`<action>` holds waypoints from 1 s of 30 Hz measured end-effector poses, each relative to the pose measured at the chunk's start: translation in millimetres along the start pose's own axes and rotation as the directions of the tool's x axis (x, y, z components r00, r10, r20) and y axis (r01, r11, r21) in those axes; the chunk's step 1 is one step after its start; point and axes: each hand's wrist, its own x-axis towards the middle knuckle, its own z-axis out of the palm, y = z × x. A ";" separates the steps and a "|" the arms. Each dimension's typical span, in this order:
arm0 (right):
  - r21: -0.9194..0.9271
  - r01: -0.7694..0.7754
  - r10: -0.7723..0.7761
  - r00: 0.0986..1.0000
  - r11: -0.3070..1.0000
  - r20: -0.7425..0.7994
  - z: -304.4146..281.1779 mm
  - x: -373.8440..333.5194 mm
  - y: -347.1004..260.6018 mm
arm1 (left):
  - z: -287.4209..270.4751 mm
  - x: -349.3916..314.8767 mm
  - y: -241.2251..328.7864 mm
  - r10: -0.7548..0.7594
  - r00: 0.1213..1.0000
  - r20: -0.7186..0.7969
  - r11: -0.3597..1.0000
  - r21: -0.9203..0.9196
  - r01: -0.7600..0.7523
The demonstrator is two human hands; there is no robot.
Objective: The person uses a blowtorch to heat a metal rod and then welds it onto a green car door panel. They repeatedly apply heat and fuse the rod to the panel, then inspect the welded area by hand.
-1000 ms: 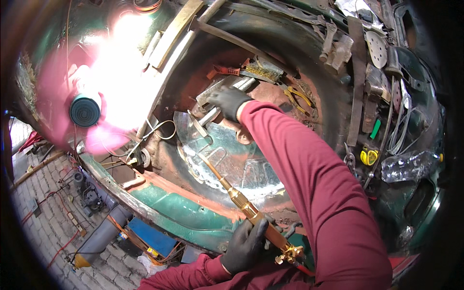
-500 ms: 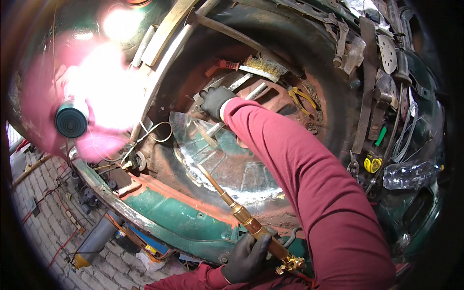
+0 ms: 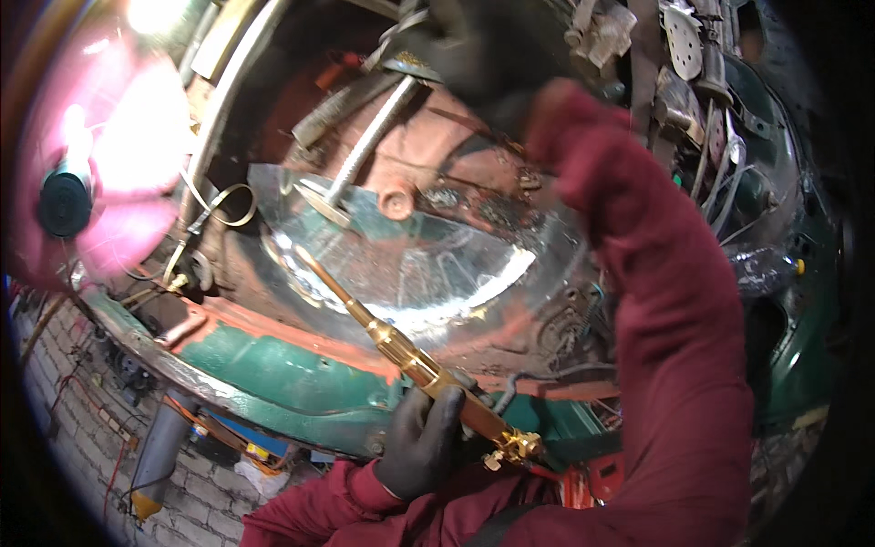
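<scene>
My left hand point(image 3: 424, 438), gloved in dark grey, is wrapped round the body of a brass gas torch point(image 3: 415, 360). The torch's copper tip points up and left, over a curved sheet-metal patch point(image 3: 392, 269) with a bright, shiny edge. No flame shows. My right hand point(image 3: 483, 59), in a dark glove, is raised at the top centre and smeared by motion; its fingers and anything in them cannot be made out. Below it, a hammer point(image 3: 369, 141) with a metal handle lies in the rusty round well. A red tool handle point(image 3: 342, 70) shows left of that hand.
The well's green painted rim point(image 3: 283, 369) runs along the near side. Metal tools and strips lie at the right, near a clear plastic bottle point(image 3: 761, 272). A dark green cylinder point(image 3: 66, 202) stands in bright glare at left. On the brick floor is a grey gas cylinder point(image 3: 162, 456).
My right hand has lifted from the tools in the well and moved up and right. The view has shifted, so the well sits further left and up. My left hand keeps hold of the torch.
</scene>
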 end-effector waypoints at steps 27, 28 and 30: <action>-0.775 0.033 0.747 0.242 0.631 0.619 -119.1 -208.4 -107.6 | 1.3 2.2 -0.9 0.010 1.000 -0.011 0.994 -0.109 -0.011; -0.777 0.047 0.748 0.237 0.628 0.619 -113.3 -211.4 -108.5 | 2.6 2.0 1.5 0.012 1.000 -0.020 0.993 -0.114 -0.014; -0.763 0.079 0.738 0.207 0.642 0.642 -105.4 -220.9 -108.3 | 4.8 2.6 2.2 0.024 0.999 -0.032 0.992 -0.124 -0.028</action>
